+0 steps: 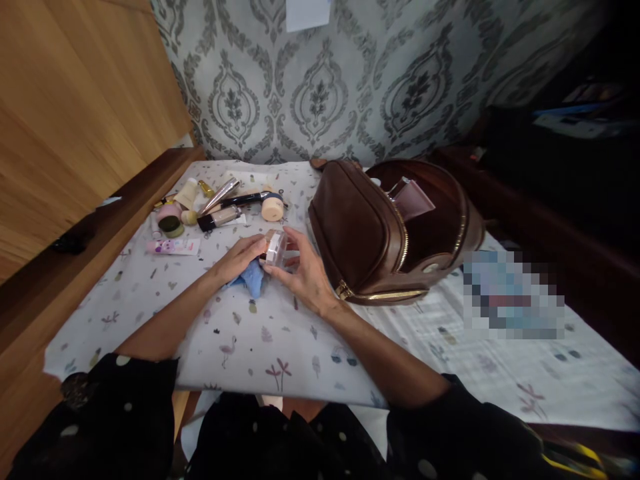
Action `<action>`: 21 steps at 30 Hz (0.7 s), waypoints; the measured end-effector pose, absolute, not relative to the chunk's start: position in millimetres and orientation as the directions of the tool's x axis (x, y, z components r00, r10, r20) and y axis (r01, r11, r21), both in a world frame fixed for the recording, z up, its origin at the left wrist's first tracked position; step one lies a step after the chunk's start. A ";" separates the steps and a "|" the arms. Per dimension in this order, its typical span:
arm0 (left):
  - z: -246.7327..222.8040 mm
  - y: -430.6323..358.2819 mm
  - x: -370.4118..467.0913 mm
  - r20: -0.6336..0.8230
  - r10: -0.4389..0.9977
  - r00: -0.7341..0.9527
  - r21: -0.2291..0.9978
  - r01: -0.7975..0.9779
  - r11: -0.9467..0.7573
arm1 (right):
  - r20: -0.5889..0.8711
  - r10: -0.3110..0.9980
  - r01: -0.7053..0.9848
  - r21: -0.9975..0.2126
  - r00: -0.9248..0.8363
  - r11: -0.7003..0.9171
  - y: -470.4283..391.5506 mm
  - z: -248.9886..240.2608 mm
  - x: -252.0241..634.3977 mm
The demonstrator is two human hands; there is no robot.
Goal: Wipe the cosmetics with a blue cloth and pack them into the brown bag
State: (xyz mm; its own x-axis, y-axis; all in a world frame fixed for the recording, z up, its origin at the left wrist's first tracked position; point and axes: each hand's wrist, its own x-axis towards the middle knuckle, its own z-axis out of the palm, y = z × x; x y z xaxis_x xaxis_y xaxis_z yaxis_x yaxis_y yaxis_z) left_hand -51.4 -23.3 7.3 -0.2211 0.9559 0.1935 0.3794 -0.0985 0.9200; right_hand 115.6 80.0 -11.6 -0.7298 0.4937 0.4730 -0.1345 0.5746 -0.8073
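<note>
A small clear cosmetic container (275, 247) is between my hands, above the patterned cloth. My right hand (309, 272) grips its right side, thumb below and fingers behind. Closed on a blue cloth (254, 279), my left hand (241, 259) touches the left side of the container, and the cloth hangs under the palm. Some left fingertips are hidden behind the container. Right of my hands lies a brown leather bag (350, 227), its zip open and a pink item (413, 199) sticking out.
Several cosmetics lie at the back left, among them a pink-and-white tube (174, 247), a foundation bottle (220, 218), a dark-handled brush (245, 199) and a round beige jar (273, 208). A wooden panel (95, 87) borders the left. A blurred-out item (510, 293) lies right of the bag.
</note>
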 end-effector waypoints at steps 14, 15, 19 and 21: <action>10.5 -23.6 -46.1 0.232 0.943 -0.238 0.909 0.398 -0.123 | 0.338 0.559 -0.093 -0.903 -0.757 0.419 82.2 -10.6 114.5; 10.7 -23.5 -45.5 0.236 0.942 -0.238 0.910 0.393 -0.129 | 0.334 0.561 -0.093 -0.906 -0.758 0.413 82.2 -10.8 114.5; 10.2 -22.8 -45.7 0.238 0.944 -0.227 0.913 0.383 -0.138 | 0.325 0.570 -0.103 -0.916 -0.755 0.387 81.7 -10.9 114.1; 8.4 -22.7 -47.8 0.246 0.947 -0.204 0.921 0.353 -0.163 | 0.324 0.582 -0.123 -0.925 -0.746 0.359 81.8 -11.5 113.2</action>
